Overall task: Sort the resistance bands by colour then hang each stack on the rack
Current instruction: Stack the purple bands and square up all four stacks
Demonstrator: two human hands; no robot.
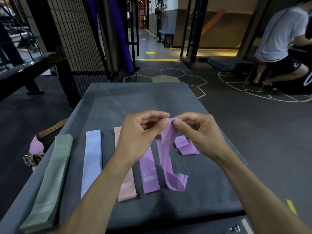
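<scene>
Your left hand (143, 132) and right hand (199, 132) both pinch the top of one purple band (166, 154) w/ thumb and fingertips, held up over the middle of the grey mat (202, 191). Its lower loop drapes down and touches the mat just right of the flat purple stack (148, 174).

Hard to see: your left forearm covers most of the pink stack (126, 188), only its far tip and near end show. The blue stack (92, 159) has its near end cut off by the same arm. A crumpled purple band (184, 146) lies partly under your right hand. Label print on the bands is too blurred to read. The green stack (49, 183) lies along the mat's left edge, near end close to the near-left corner.

Off the left edge, a pink band (36, 147) and a studded belt (50, 129) sit on the floor, partly hidden by the mat. Far half of the mat and its right side are bare. A seated person (283, 48) is well apart, beyond the far-right corner. No rack that you can pick out for sure.
</scene>
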